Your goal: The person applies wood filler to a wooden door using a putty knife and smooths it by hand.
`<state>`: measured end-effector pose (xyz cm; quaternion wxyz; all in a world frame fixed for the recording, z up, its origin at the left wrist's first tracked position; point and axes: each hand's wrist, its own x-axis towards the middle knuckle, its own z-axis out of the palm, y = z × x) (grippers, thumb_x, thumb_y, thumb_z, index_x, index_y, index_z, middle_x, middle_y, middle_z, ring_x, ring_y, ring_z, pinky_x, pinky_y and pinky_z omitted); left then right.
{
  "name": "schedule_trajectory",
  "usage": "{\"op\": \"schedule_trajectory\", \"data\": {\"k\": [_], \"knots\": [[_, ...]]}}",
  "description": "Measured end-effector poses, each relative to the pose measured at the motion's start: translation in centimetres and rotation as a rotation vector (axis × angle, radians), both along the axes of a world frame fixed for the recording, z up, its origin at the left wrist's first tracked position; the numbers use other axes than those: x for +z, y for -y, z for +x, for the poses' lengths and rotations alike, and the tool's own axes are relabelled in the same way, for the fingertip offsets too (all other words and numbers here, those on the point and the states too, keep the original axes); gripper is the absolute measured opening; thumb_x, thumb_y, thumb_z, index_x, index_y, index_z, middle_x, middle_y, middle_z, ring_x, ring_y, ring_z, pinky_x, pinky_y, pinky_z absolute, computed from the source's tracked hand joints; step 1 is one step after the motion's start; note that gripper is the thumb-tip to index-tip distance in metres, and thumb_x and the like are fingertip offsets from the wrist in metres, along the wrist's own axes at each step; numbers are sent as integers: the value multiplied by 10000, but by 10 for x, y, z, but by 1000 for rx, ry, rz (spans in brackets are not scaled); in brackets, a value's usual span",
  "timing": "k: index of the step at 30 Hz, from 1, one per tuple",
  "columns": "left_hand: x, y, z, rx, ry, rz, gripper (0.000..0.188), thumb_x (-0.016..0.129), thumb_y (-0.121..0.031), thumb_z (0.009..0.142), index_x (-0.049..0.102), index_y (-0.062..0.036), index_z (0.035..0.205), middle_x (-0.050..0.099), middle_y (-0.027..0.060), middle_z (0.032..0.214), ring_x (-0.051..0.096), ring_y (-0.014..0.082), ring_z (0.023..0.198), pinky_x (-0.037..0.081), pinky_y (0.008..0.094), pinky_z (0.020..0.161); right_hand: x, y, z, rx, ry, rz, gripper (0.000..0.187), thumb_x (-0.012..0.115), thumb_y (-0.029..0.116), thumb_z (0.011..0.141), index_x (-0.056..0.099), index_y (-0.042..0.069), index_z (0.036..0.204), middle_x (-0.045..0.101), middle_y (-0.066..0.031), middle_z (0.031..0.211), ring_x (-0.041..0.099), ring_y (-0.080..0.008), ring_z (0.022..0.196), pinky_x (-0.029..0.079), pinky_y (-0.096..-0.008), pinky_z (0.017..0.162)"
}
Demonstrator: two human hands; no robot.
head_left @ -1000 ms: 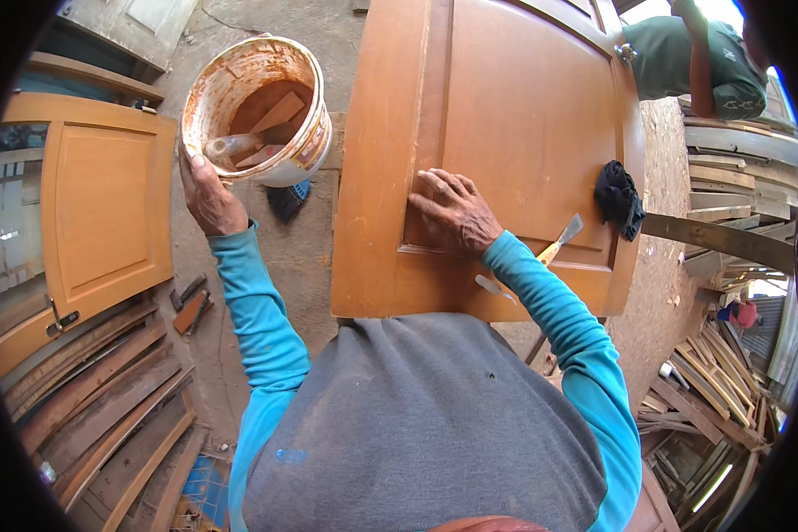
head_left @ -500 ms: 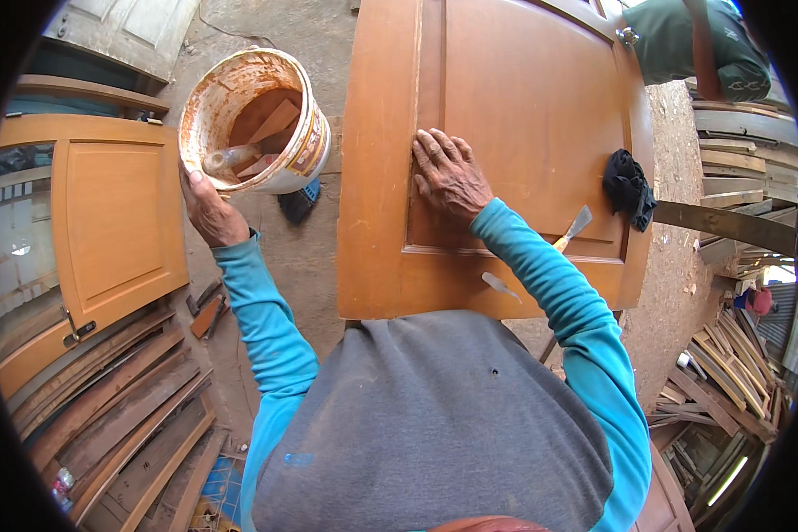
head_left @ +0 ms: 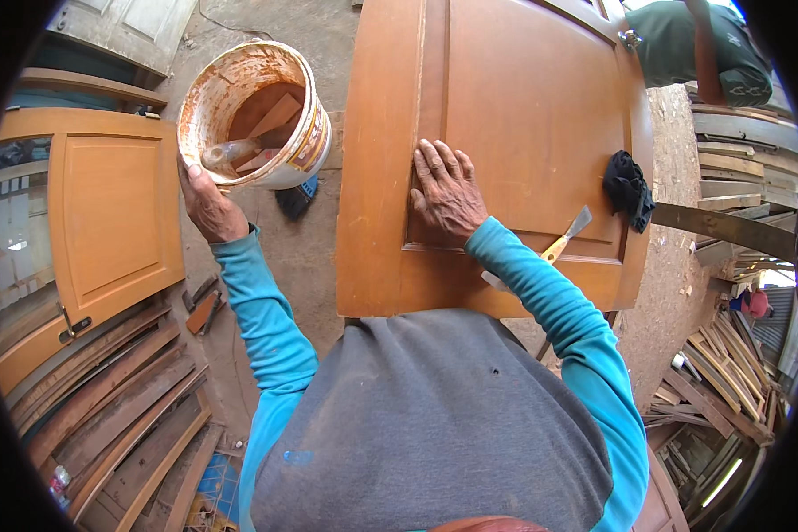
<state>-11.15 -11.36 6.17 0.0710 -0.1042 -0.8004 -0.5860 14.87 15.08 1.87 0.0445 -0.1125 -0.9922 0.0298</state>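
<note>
My left hand (head_left: 215, 209) grips the near rim of a white bucket (head_left: 206, 102), thumb over the edge. The bucket is smeared inside with reddish-brown stain and tilted toward me; wood pieces (head_left: 277, 115) and a clear bottle (head_left: 230, 152) lie in it. My right hand (head_left: 449, 188) rests flat, fingers stretched, on a brown panelled wooden door (head_left: 532, 106) lying before me, by the groove of its panel. Right of that forearm lies a putty knife (head_left: 566, 237) with a yellowish handle. A pale blade-like thing (head_left: 495, 281) is partly covered by my sleeve.
A bunched black cloth (head_left: 628, 190) lies on the door's right side. Beyond it stands a person in dark green (head_left: 683, 44). At left are a glazed door (head_left: 120, 204) and stacked boards (head_left: 106, 417). A blue brush (head_left: 298, 197) lies below the bucket; timber (head_left: 727, 355) is heaped at right.
My right hand has slid a little toward me along the door, its forearm shifting left and uncovering more of the putty knife's handle. The left hand still holds the bucket.
</note>
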Motion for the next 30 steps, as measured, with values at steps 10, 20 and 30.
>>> {"op": "schedule_trajectory", "data": {"k": [10,20,30], "knots": [[-3,2,-3,-3,-48,-50,649,357,-441,1137,488,67,1518,548,251,1515,566,366,1352,432,425,1138,8,5,0,-38,28,-30,752,641,355,976,411,-10,1591,357,-175,1679,294,-348,1567,184,-536,1282],[5,-2,2,-2,-27,-2,641,361,-430,1134,487,64,1522,552,245,1508,554,361,1360,419,424,1151,13,18,15,38,109,-49,872,483,602,1045,356,-48,1612,301,-197,1710,248,-351,1594,148,-557,1288],[2,-4,1,15,-62,-27,652,374,-454,1132,505,66,1504,557,244,1503,567,366,1336,427,431,1142,16,19,27,73,183,-40,916,447,646,1050,310,-50,1630,260,-187,1728,193,-343,1615,131,-565,1299]]}}
